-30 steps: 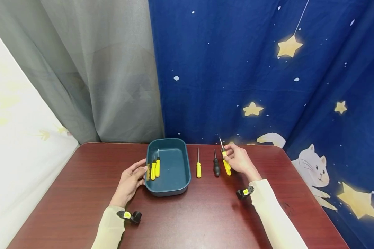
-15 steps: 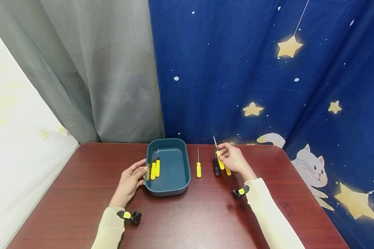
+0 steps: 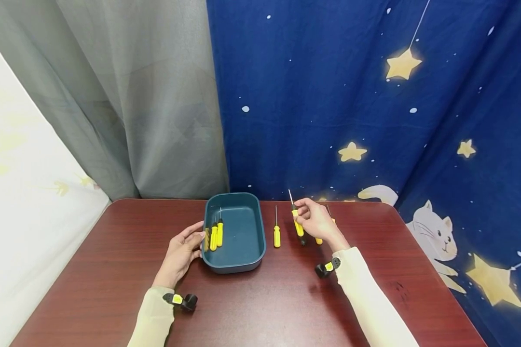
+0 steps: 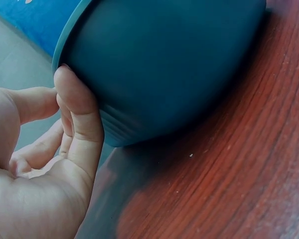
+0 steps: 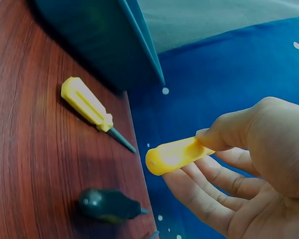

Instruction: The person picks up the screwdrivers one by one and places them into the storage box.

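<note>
My left hand (image 3: 180,255) pinches the left rim of a dark teal plastic box (image 3: 234,267), its fingers against the outer wall in the left wrist view. Inside the box, two yellow-and-black screwdrivers (image 3: 219,233) lie side by side along the left wall. Raised over the table, a yellow-and-black screwdriver (image 3: 297,224) is pinched between the thumb and fingers of my right hand (image 3: 319,221), shaft pointing away. Its yellow handle (image 5: 174,155) shows in the right wrist view. Under it lies a black-handled screwdriver (image 3: 303,240), partly hidden.
A yellow screwdriver (image 3: 277,237) lies between the box and the black one. Behind my right wrist a yellow handle (image 3: 319,241) and a shaft tip (image 3: 328,210) peek out. The reddish-brown table (image 3: 252,308) ends at grey and blue curtains (image 3: 286,120).
My right hand has moved left with the pinched screwdriver, from above the yellow handle at the right to over the black screwdriver. The left hand and box have stayed put.
</note>
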Demonstrator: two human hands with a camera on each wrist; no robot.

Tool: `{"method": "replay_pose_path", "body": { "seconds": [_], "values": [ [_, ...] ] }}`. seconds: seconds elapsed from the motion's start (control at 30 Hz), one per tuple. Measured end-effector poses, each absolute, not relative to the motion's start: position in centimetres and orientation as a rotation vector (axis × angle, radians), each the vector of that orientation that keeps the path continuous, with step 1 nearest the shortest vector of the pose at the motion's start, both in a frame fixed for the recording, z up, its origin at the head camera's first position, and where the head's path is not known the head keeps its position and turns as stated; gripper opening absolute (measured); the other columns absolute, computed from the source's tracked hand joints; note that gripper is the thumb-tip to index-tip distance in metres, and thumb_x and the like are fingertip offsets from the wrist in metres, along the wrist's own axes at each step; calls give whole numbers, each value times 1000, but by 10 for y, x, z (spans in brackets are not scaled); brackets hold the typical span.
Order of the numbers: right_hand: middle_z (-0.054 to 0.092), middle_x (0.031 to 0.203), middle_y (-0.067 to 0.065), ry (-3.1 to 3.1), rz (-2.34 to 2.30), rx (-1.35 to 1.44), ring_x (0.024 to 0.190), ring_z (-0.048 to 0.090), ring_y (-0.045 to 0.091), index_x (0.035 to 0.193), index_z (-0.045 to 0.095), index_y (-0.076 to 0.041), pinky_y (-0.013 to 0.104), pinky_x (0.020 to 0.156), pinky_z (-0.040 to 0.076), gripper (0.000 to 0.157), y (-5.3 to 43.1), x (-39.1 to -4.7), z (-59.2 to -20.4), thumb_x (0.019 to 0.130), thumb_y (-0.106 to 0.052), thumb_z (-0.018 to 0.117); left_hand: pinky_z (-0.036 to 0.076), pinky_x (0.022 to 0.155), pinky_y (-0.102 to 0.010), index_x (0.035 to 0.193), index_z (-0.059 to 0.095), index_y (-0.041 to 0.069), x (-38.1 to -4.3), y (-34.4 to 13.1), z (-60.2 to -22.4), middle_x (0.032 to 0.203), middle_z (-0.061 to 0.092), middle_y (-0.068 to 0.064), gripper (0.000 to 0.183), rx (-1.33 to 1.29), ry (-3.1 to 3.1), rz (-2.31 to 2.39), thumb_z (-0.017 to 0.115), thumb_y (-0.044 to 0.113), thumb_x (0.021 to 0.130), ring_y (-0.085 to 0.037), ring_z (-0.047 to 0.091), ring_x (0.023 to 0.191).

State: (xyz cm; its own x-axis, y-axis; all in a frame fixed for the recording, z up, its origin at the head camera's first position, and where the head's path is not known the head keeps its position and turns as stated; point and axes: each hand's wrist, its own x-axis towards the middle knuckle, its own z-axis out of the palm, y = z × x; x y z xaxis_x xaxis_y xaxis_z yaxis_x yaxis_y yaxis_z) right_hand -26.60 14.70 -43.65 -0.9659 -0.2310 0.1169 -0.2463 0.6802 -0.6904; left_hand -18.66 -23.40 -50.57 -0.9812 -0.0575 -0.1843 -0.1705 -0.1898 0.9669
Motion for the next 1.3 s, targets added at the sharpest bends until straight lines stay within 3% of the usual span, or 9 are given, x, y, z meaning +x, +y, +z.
{"method": "replay_pose_path", "body": {
  "seconds": [0.53,1.3],
  "values": [
    [69,105,9,-2862,1187,447,93,70,22,130,62,-7,40,85,58,38,130,-265,-429,93,-12,73,55,60,-23,150,47,12,-192,-237,-507,105,67,-3,52,-218,1953,2323,65,20,102,-10,59,73],
    [68,102,10,-2873,1244,537,88,67,20,128,63,-5,34,78,58,36,102,-268,-419,93,-10,73,55,60,-22,152,45,11,-192,-240,-505,110,67,-7,52,-216,1981,2293,64,19,103,-10,59,74]
  ]
}}
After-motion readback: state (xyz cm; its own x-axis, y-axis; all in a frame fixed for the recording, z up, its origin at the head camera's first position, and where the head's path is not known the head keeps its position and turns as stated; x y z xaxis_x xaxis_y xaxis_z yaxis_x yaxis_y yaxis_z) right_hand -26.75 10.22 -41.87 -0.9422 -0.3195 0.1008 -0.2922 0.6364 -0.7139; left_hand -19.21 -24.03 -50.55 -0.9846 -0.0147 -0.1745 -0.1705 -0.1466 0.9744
